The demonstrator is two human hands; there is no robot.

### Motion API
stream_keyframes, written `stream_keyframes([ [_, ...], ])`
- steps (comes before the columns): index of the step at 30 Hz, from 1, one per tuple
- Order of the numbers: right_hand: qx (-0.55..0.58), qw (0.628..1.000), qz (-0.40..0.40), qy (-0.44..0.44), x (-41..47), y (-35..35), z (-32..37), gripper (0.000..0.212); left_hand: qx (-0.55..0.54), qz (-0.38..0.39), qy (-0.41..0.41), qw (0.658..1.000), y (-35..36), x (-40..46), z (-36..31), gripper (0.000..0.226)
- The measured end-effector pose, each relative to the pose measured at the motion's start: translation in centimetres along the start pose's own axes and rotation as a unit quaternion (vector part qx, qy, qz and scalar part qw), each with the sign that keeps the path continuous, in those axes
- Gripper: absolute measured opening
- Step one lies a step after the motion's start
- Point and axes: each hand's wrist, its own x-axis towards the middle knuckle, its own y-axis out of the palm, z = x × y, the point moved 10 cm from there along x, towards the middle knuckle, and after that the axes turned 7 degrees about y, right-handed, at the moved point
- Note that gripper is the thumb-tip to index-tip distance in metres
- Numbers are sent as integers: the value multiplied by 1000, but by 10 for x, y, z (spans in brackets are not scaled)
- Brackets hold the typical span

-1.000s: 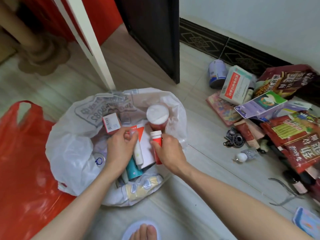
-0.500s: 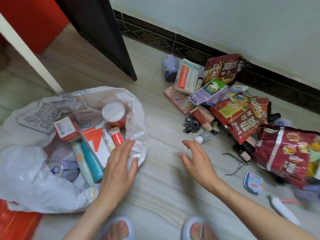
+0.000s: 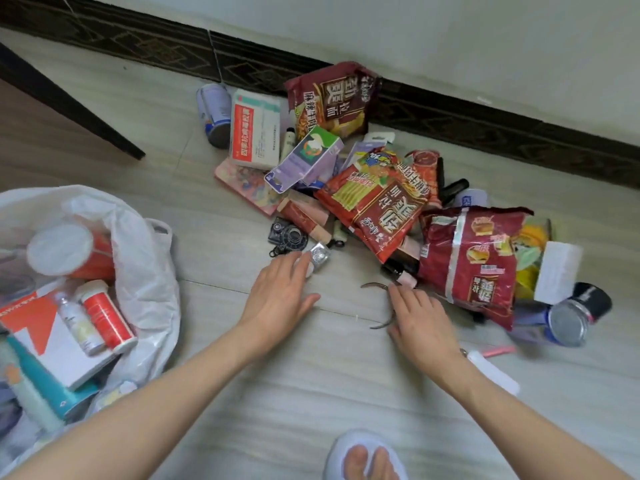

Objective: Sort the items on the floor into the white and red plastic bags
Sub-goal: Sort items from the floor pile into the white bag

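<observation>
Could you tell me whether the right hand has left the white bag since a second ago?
Yes: the right hand went rightward from the white bag to the floor pile.

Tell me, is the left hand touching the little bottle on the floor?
Touching. In the head view the left hand's straight fingertips lie on the little bottle, with no gap showing.

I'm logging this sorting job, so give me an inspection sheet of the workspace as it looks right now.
Surface: pale floor.
Job's things: white bag open at left, already holding bottles and boxes; unsorted snack packets, boxes and cans by the wall.
Clutter: metal clippers beside the pile.
Grippers: left hand open, fingertips at a small bottle; right hand open over the clippers.
Cables: nothing seen.
Surroundings: dark baseboard, slippered foot.
</observation>
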Motion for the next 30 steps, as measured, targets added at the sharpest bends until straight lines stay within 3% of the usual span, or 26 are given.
stream_keyframes([
  [6,3,1000,11,7,12,6,6,84,-20,-1,-97,995,16,41,3,59],
  [11,82,995,52,7,14,6,29,61,-57,1,-81,995,14,41,12,38],
  [13,89,993,74,2,16,12,37,51,-112,2,-75,991,12,21,16,39],
  [19,85,995,27,-40,14,11,63,41,-193,-32,-123,973,-11,-71,42,55],
  [25,179,975,106,78,23,16,57,16,-199,-55,-194,959,-24,-126,74,57],
  [28,226,963,117,85,23,12,59,3,-209,-74,-206,953,-30,-140,79,49],
  [30,274,949,121,100,16,11,60,9,-220,-95,-221,945,-37,-146,83,38],
])
